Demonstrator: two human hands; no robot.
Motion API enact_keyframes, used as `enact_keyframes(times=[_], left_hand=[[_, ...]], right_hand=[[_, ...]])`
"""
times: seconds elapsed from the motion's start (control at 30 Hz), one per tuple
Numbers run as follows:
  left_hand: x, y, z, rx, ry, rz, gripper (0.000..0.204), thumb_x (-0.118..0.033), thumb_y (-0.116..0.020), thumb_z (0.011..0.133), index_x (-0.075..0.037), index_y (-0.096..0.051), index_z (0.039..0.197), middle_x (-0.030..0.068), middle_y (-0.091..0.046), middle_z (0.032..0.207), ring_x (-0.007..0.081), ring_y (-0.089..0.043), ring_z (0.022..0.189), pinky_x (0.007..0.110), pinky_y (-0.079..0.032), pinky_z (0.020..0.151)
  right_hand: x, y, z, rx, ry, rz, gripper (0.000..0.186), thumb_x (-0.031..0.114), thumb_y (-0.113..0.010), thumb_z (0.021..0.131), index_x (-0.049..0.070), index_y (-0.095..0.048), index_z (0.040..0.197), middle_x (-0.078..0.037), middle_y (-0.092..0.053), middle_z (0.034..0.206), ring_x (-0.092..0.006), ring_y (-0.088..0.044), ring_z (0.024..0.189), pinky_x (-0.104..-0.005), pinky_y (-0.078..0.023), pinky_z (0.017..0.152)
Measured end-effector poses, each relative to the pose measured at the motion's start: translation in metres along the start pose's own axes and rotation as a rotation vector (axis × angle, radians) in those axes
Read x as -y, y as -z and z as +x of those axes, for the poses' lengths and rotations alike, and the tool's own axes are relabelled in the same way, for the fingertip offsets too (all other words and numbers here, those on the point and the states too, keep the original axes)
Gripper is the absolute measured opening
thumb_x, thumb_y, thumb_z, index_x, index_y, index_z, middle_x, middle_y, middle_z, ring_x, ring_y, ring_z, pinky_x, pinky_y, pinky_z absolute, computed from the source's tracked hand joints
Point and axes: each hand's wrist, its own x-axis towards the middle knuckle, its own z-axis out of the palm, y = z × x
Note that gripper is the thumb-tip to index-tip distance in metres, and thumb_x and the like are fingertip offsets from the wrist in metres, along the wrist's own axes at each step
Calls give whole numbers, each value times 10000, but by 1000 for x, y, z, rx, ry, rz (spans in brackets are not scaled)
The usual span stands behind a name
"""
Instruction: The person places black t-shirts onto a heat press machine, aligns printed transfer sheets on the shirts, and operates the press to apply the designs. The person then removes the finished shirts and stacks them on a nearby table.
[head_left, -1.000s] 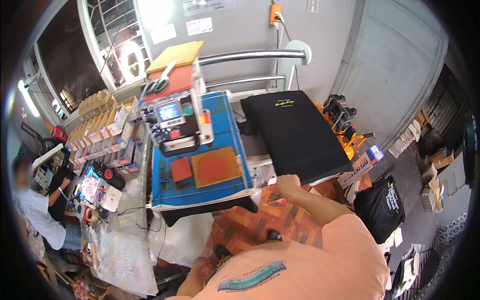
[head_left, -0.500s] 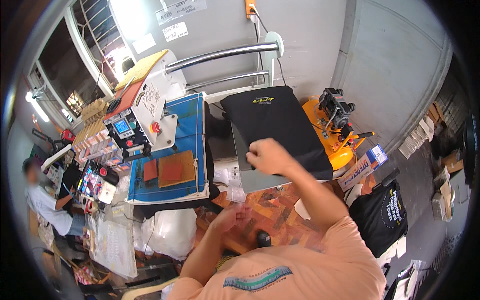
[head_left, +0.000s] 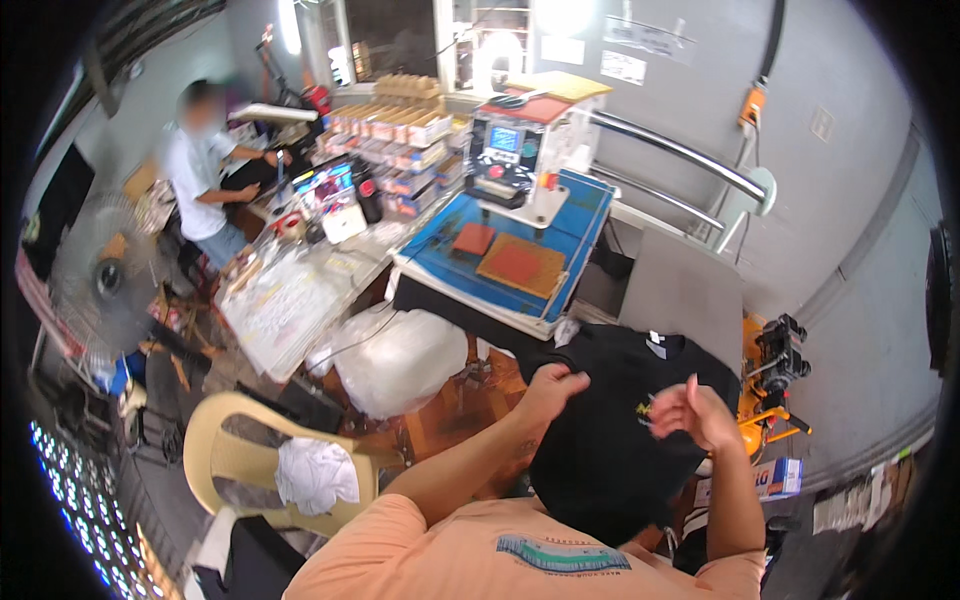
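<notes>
A black T-shirt (head_left: 590, 465) with a small yellow print on its chest hangs in front of my body, its collar toward the far side. My left hand (head_left: 553, 392) is closed on the cloth near one shoulder, thumb over the fabric. Over the chest print is my right hand (head_left: 694, 412), slightly blurred, with its fingers apart and no cloth visibly gripped. Just beyond the shirt lies the grey flat platen (head_left: 690, 270) of a heat press (head_left: 520, 150), its surface bare.
A blue-covered platen (head_left: 430, 255) carries two reddish-brown pads. An orange air compressor (head_left: 780, 365) stands at right. To the left are a cream plastic chair (head_left: 215, 445), a white plastic bag (head_left: 405, 360), a cluttered table (head_left: 290, 320) and a person (head_left: 205, 175) working.
The black T-shirt has come off the grey platen and now hangs from my left hand. My right hand has opened from a closed shape. The view has swung left.
</notes>
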Motion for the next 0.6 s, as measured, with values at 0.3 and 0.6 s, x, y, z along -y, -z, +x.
enact_keyframes(times=[0.3, 0.6], left_hand=[[-8, 17, -206, 109, -628, 267, 130, -65, -695, 804, -20, -669, 924, 136, -653, 1084, 351, -579, 1123, 489, -354, 1070], [96, 75, -222, -163, -387, 1260, 611, -56, -716, 687, -132, -561, 1273, 155, -505, 1348, 349, -466, 1261, 464, -377, 1043]], right_hand=[[-77, -116, 70, -49, -172, -656, 350, 269, -699, 784, -8, -650, 992, -111, -670, 884, -226, -630, 785, -349, -501, 691], [-46, -230, 15, 749, 128, -1550, 326, 352, -691, 798, 37, -671, 879, -196, -664, 779, -373, -654, 788, -452, -515, 678]])
